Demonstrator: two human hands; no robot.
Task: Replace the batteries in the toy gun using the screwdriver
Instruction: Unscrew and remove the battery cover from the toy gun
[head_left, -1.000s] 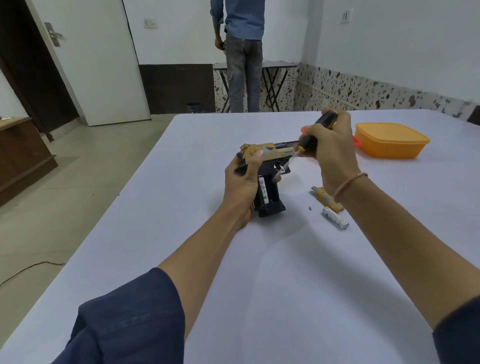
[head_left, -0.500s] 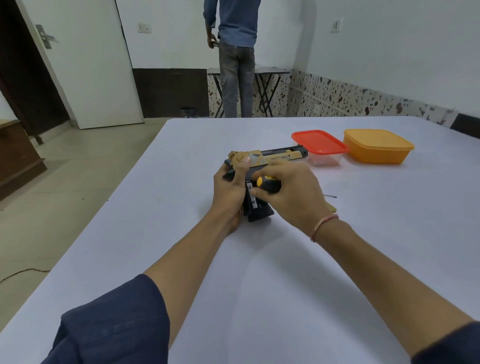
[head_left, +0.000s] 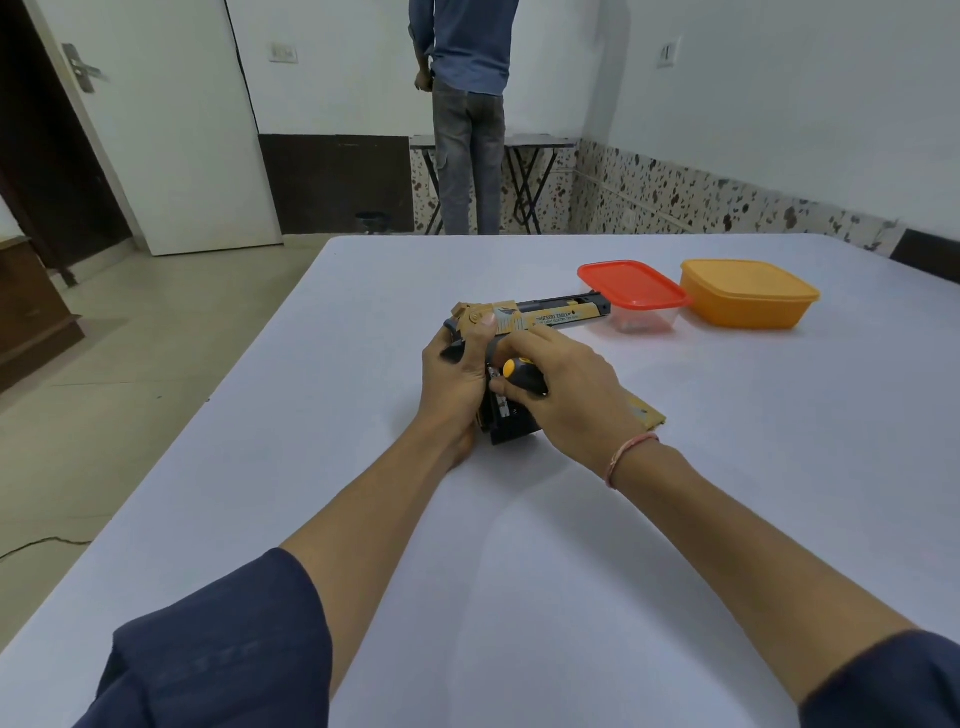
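Toy gun (head_left: 550, 318), table (head_left: 363, 519) centre: left hand (head_left: 457, 379) gripped its handle; right hand (head_left: 566, 387) clutched screwdriver (head_left: 522, 375). Advised: brace gun, seat battery (head_left: 500, 404) squarely.

"DESERT EAGLE" is printed on the toy gun (head_left: 557, 318).

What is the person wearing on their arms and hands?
Both arms have dark navy sleeves, the left sleeve and right sleeve ending near the elbow. Forearms, left hand and right hand are bare, no gloves. A thin pinkish thread bracelet circles the right wrist.
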